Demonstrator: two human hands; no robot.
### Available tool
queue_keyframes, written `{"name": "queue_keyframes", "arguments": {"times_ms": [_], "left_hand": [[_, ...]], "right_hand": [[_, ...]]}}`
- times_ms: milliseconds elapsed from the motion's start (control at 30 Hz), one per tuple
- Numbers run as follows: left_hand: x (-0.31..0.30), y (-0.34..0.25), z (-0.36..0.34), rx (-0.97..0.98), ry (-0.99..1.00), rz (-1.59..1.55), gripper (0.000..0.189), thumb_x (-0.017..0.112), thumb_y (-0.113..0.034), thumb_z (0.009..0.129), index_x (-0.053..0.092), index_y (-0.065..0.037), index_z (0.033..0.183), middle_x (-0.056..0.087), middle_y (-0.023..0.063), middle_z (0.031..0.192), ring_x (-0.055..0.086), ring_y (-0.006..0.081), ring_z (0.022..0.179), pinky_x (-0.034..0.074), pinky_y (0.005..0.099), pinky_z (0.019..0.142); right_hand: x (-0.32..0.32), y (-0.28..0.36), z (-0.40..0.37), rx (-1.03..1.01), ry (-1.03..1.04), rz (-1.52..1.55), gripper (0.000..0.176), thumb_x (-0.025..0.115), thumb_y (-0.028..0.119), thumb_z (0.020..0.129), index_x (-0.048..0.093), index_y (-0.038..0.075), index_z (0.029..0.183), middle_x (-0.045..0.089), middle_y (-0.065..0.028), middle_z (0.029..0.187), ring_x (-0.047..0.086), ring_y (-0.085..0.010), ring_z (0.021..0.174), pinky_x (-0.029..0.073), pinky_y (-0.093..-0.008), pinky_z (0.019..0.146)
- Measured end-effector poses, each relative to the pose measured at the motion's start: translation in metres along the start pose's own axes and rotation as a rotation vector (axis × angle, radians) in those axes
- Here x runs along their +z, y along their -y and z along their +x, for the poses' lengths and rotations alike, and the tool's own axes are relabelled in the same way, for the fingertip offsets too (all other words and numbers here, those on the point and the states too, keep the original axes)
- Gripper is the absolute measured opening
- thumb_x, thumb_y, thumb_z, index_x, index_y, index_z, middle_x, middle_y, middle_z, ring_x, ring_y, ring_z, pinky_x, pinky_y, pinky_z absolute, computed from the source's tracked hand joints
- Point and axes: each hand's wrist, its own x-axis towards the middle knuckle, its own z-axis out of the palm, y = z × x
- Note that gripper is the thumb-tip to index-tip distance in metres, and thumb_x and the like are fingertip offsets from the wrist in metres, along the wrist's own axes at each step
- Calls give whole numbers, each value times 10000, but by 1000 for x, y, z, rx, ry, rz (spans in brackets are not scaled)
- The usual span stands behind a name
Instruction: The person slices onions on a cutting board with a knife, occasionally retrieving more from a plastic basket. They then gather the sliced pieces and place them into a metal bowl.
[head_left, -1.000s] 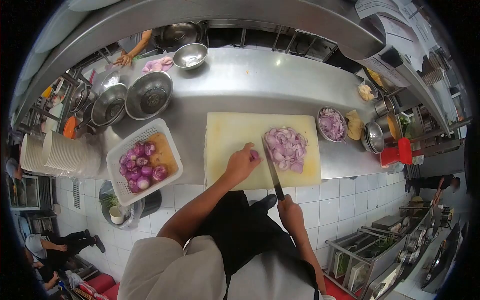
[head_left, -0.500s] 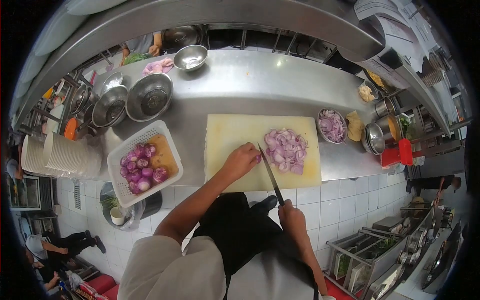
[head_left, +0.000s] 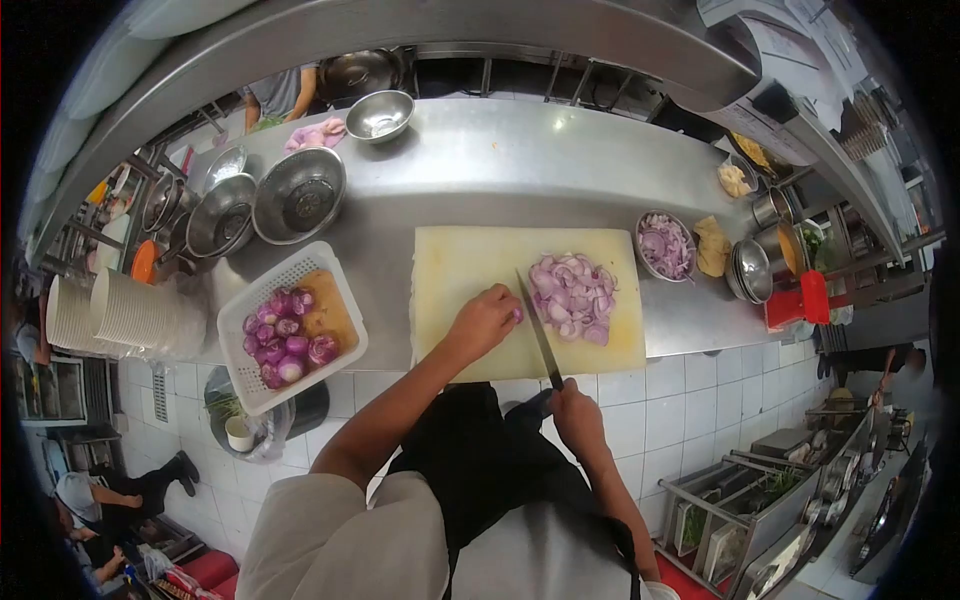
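Here: one small red onion piece (head_left: 517,315), gripped on a cutting board (head_left: 460,250) beside a knife (head_left: 541,338).
Left hand (head_left: 487,322), fingers gathered on the onion piece; right hand (head_left: 577,412), closed round the knife handle; blade aslant between the piece and a heap of onion slices (head_left: 573,298), contact with the board not clear. To the right, a metal bowl (head_left: 643,256) of cut onion; to the left, a perforated white basket (head_left: 283,267) of peeled onions (head_left: 288,340), its near end past the counter edge. Hazards, as judged: fingertips near the blade, liable to a nick should the small, probably slick piece roll; slices pushed off the board if the heap is crowded; basket liable to tip if its overhanging end is knocked.
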Motion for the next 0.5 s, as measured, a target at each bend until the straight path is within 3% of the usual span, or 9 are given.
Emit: {"name": "queue_keyframes", "arguments": {"times_ms": [67,167,333,500], "left_hand": [[2,-1,-1,14,-38,-25,126,746,-94,868,693,-33,965,619,135,1018,682,335,911,571,450,807],[4,-2,-3,-34,-18,-10,205,751,-91,858,702,-43,1052,638,130,1086,686,335,968,581,438,838],[4,-1,-3,-19,-28,2,209,754,-83,853,704,-38,1051,632,127,1094,688,335,952,582,437,836],[3,-7,-3,-20,-61,-34,154,752,-96,868,698,-35,998,615,130,1044,682,321,927,574,445,810]], "right_hand": [[-7,3,-7,16,22,-23,228,570,239,1026,540,13,1043,690,-270,724,699,-482,708,551,-596,647],[-20,8,-23,18,56,-50,226,571,233,1022,537,13,1064,691,-260,713,701,-471,690,556,-589,643],[-27,12,-33,27,78,-103,236,564,227,1021,530,9,1104,692,-254,712,706,-465,686,555,-595,643],[5,-5,-4,12,53,4,243,574,234,1024,522,-3,1047,686,-270,740,683,-498,728,536,-610,669]]}}
